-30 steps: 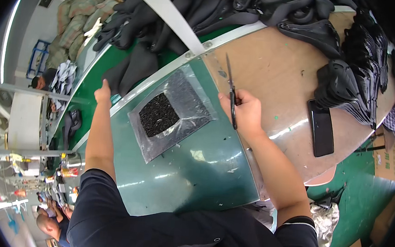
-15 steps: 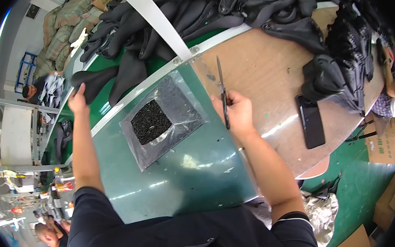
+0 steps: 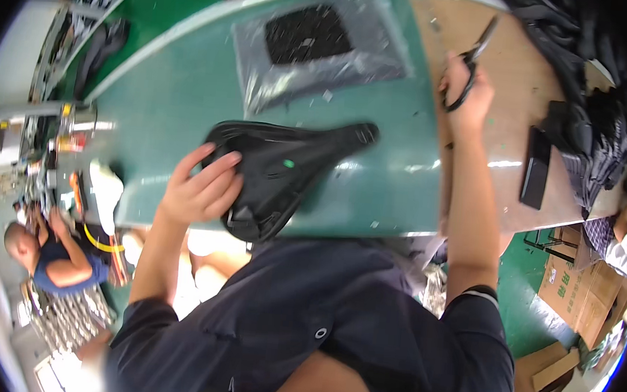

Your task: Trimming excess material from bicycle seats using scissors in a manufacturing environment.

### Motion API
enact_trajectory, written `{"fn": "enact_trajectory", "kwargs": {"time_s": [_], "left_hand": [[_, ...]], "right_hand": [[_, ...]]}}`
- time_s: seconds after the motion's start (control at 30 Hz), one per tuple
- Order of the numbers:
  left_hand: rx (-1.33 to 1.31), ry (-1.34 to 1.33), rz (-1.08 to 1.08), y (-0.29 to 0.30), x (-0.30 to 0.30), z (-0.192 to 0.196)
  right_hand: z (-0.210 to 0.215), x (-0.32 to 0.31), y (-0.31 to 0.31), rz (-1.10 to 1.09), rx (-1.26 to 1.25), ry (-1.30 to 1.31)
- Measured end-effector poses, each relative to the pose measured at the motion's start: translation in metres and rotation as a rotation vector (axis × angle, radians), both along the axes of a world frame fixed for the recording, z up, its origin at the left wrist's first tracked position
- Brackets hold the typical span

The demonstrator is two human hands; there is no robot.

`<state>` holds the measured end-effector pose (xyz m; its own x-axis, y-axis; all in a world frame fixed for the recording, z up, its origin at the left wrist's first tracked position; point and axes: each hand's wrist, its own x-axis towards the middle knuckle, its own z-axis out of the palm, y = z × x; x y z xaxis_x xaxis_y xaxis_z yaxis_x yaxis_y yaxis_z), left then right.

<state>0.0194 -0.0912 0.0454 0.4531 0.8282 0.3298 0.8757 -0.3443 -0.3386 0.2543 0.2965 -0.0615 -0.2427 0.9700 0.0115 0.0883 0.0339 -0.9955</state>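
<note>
A black bicycle saddle (image 3: 275, 165) lies in front of me over the green tabletop, its hollow side facing up and its narrow nose pointing right. My left hand (image 3: 202, 189) grips the wide rear end, fingers over the rim. A small green spot shows inside the saddle. Farther right, my right hand (image 3: 470, 90) is closed around scissors (image 3: 480, 45), blades pointing up and away over the brown board. Beyond the saddle rests a clear plastic bag (image 3: 371, 66) with many small black pieces (image 3: 305, 35) in it.
A black phone (image 3: 536, 168) lies on the brown board (image 3: 513, 142) at right, beside a stack of black parts (image 3: 591, 133). Cardboard boxes (image 3: 578, 290) stand on the floor at right. Another person (image 3: 65, 257) sits at lower left.
My left hand has brought a saddle from the far pile back toward my body. The view has turned down, and the scissors remain in my right hand.
</note>
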Motion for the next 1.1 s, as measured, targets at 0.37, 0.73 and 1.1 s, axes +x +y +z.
{"fn": "enact_trajectory", "kwargs": {"time_s": [0.37,0.73,1.1], "left_hand": [[-0.145,-0.386,0.186,0.009,-0.013,-0.016],[-0.395,-0.653,-0.036,0.134,0.071,-0.037],[-0.333,-0.653,-0.091,0.137,0.070,-0.052]], "right_hand": [[0.059,0.030,-0.068,0.207,0.173,-0.593],[0.095,0.111,-0.112,0.338,0.975,-0.846],[0.089,0.108,-0.117,0.562,0.980,-0.876]]}}
